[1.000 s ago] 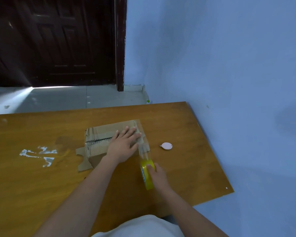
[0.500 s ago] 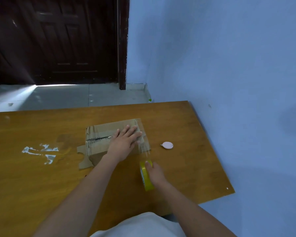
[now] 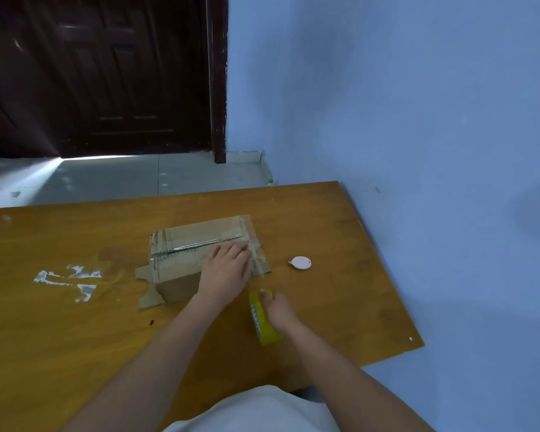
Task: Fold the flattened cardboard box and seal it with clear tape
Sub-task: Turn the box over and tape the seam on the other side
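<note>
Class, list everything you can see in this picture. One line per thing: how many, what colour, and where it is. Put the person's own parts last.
cardboard box: one, brown, taped, middle of the table, a loose flap at its near left corner
tape roll: one, yellow core, standing on edge near the box's right end, a clear strip running up to the box
small round object: one, pale pink, on the table right of the box
table: one, orange-brown wood, white smears at left
door: one, dark brown, behind the table at left
wall: one, pale blue, right side
floor: grey tiles, beyond the table
left hand: one, fingers flat, pressing on the box's right end
right hand: one, gripping the tape roll
</note>
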{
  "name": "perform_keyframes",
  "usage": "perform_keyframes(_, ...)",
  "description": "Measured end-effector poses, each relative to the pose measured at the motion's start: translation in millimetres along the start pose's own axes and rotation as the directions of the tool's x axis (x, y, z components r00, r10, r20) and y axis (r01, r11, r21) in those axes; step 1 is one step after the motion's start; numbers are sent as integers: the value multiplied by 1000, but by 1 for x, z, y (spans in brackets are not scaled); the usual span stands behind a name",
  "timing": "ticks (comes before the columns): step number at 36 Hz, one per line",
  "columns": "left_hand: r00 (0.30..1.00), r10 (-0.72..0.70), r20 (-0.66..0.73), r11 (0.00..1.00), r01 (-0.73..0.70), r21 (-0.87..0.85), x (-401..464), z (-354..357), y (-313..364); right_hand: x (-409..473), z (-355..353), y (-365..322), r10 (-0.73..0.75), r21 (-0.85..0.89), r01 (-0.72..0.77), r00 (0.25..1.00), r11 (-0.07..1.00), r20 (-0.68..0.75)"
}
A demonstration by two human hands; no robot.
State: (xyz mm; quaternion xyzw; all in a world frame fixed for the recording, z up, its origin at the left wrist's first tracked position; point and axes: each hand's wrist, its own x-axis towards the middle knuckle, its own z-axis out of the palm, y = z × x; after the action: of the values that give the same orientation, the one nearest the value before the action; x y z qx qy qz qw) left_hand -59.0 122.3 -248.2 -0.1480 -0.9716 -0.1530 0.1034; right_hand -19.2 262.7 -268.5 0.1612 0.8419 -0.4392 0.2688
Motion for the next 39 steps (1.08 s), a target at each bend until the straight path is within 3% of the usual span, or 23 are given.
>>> perform_keyframes(6,949,-83,305,980,22,197,-16,4,17,0,1,3,14,22,-14,1000,1000,2)
perform_keyframes(17,904,-73,420,953,-62,297,-13,-1,20,6,-2,8,3,184,-7,1000,983,18)
perform_keyframes(28,895,-140,424,953,6,302,-12,0,25,3,-8,-1,-2,270,-35,991,962,135)
perform_keyframes(31,896,-151,418,954,22,299,-10,0,27,9,-15,5,12,167,-29,995,985,100)
perform_keyframes(36,891,-156,427,948,13,318,-9,0,26,42,-44,23,-40,-128,12,975,992,-219)
perform_keyframes(39,890,-158,428,949,17,315,-9,0,27,66,-67,23,-136,-365,16,942,931,-306)
